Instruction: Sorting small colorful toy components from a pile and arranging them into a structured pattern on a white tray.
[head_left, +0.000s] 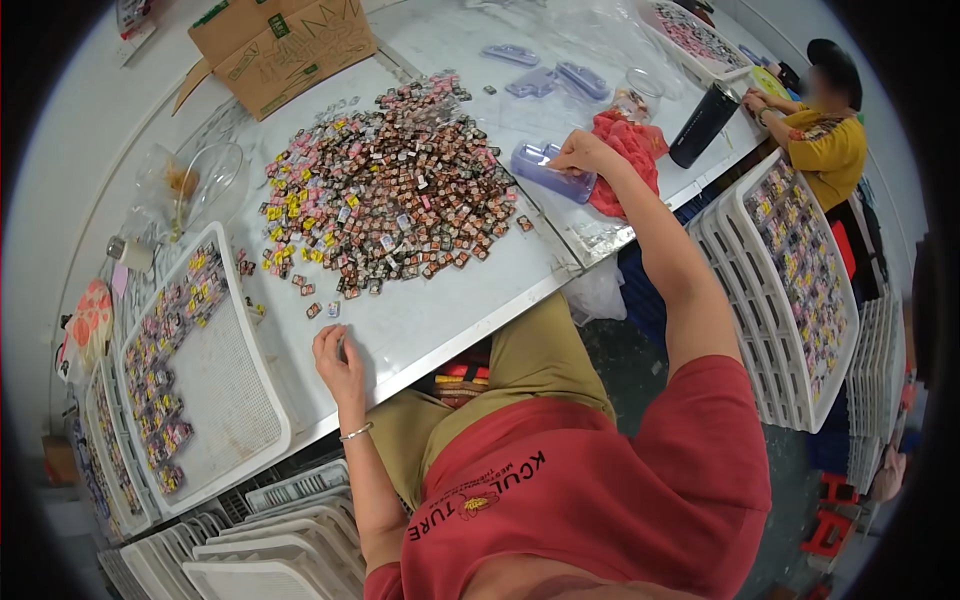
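My left hand rests on the white table near its front edge, fingers loosely apart with nothing in them. Just beyond its fingertips lie a few small printed pieces, dark and pale. A large heap of such pieces, mostly brown and black with yellow and pink ones, covers the middle of the table. Farther right, my right hand reaches over a translucent purple tray. Its thumb and fingers are pinched together above the tray; what they hold, if anything, is too small to make out.
A white mesh tray partly filled with bagged pieces stands at the left. Red cloth and a black tumbler lie right of my hand. A cardboard box sits at the back. Stacked trays and a co-worker are at right.
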